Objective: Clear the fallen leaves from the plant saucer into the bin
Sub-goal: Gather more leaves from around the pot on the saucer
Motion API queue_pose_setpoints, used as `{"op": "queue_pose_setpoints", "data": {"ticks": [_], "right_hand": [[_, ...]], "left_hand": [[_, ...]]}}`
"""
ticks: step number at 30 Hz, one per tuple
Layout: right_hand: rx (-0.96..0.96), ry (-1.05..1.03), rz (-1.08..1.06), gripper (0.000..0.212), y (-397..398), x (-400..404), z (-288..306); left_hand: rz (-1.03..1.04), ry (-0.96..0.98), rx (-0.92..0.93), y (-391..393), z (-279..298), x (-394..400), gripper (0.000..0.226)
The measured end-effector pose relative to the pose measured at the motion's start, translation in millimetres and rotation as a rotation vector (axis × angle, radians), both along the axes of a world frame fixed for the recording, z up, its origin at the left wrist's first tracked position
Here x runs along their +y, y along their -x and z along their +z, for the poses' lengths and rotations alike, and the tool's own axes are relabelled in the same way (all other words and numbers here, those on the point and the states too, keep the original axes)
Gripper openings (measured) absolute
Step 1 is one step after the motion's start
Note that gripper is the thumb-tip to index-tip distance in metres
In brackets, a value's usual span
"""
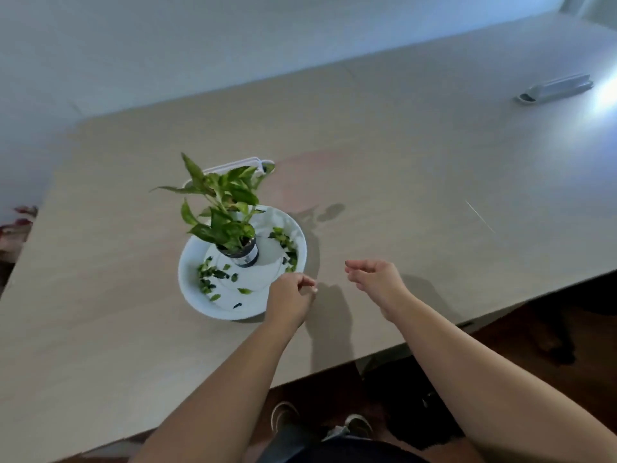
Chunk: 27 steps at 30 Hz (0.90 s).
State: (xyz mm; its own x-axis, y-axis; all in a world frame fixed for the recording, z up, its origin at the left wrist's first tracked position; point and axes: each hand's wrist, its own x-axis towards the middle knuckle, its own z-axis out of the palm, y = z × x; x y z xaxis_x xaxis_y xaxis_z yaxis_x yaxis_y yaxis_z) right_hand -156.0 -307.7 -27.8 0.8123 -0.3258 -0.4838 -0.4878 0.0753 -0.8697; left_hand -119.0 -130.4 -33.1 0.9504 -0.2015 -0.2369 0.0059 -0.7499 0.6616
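Green fallen leaves (213, 279), light and limp in the white saucer (187, 279), need pinching; left hand (290, 297) loosely curled empty, right hand (374, 275) open.

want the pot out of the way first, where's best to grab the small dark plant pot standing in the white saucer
Probably the bare lower wall of the small dark plant pot, fingers wrapping from the near right, where the left hand is. Foliage covers the top and leans left; the pot stands upright in the white round saucer, its near side exposed.
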Motion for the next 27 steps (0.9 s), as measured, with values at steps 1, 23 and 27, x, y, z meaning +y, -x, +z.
{"op": "queue_pose_setpoints", "data": {"ticks": [1,23,27], "right_hand": [[-0.005,0.041,0.049,0.024,-8,10,1],[-0.189,1.088,1.066,0.031,-82,117,-22],[-0.232,1.097,1.061,0.030,-75,138,-24]], "left_hand": [[-0.004,-0.054,-0.023,-2,-2,12,0.017],[-0.318,-0.345,-0.080,-48,-18,207,0.029],[-0.316,-0.341,-0.084,-61,-19,228,0.027]]}}
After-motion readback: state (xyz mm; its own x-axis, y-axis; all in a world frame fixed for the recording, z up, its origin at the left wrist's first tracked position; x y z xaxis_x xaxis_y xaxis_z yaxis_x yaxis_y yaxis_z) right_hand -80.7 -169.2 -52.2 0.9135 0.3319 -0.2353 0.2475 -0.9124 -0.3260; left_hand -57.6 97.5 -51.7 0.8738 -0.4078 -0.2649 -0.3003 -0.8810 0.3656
